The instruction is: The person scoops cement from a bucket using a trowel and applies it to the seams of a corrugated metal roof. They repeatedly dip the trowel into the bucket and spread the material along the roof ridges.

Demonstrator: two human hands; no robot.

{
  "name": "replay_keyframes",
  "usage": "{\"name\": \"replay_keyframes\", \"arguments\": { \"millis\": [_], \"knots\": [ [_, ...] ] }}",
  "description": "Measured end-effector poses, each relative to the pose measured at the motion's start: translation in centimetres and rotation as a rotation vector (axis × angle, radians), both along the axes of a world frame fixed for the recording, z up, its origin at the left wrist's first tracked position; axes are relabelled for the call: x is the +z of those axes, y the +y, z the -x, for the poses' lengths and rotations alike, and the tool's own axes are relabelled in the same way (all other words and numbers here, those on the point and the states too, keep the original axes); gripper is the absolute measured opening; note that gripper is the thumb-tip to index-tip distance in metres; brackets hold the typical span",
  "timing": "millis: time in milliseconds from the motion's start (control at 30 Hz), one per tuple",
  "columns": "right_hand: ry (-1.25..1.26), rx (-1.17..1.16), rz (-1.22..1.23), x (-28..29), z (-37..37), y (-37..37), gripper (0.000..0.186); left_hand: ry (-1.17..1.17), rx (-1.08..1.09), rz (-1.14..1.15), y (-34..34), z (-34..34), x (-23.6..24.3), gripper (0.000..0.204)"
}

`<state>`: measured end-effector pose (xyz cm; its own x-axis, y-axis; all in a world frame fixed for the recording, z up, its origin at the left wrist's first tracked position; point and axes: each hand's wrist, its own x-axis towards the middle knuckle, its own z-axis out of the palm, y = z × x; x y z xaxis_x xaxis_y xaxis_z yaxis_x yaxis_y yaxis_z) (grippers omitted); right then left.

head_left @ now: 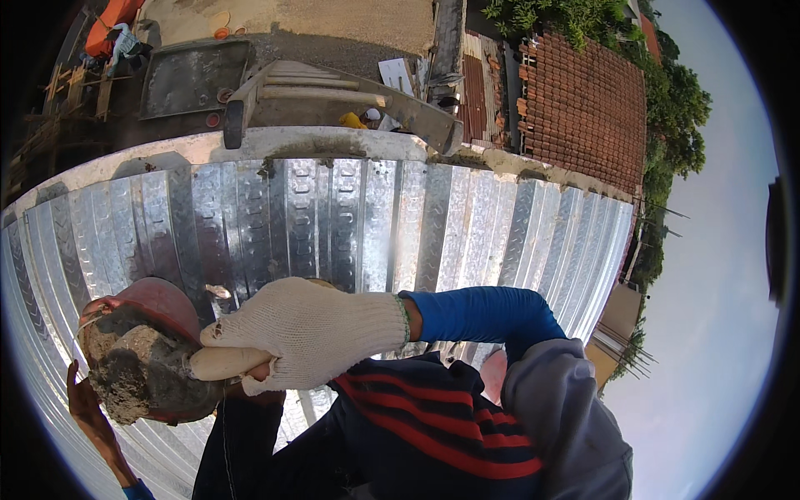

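Observation:
A reddish bucket of grey mortar tilts at the left, its mouth facing me. My bare left hand grips the bucket's outer left side near the wire handle; some fingers are hidden behind it. In a white knit glove, my right hand is closed round the pale wooden handle of a trowel. The trowel's blade sits in the bucket's mouth, mostly masked by wet mortar.
Ribbed metal decking spreads around me, bordered by a concrete edge. Well below it are a mortar trough, a person in a white head covering and another person. A tiled roof stands to the right.

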<state>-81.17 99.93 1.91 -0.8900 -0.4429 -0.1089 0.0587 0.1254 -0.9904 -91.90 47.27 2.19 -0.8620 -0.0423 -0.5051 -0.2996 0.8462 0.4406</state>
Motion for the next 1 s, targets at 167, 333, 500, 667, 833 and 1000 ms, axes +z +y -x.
{"name": "replay_keyframes", "arguments": {
  "millis": [167, 333, 500, 667, 833, 1000],
  "knots": [
    [-0.094, 0.058, 0.056, 0.2, 0.3, -0.4, 0.043, 0.009, -0.030, 0.029, -0.5, 0.4, -0.4, 0.046],
    [0.026, -0.027, 0.043, -1.2, -0.9, -1.3, 0.046, 0.025, -0.037, -0.002, -0.9, 0.3, -1.2, 0.047],
    [0.164, -0.109, 0.031, -3.6, -3.1, -2.9, 0.052, 0.038, -0.044, -0.013, -1.4, 0.2, -1.4, 0.047],
    [-0.061, -0.018, 0.113, -3.2, -2.9, -2.6, 0.059, 0.061, -0.048, -0.032, -1.5, 0.1, -1.4, 0.048],
    [-0.456, 0.201, 0.234, -1.8, -0.6, -1.2, 0.063, 0.114, -0.019, -0.112, -0.3, -0.3, -0.7, 0.048],
    [-0.241, 0.241, -0.055, 0.4, 0.8, -0.7, 0.059, 0.173, 0.080, -0.067, 1.6, -0.9, -0.3, 0.046]
  ]
}}
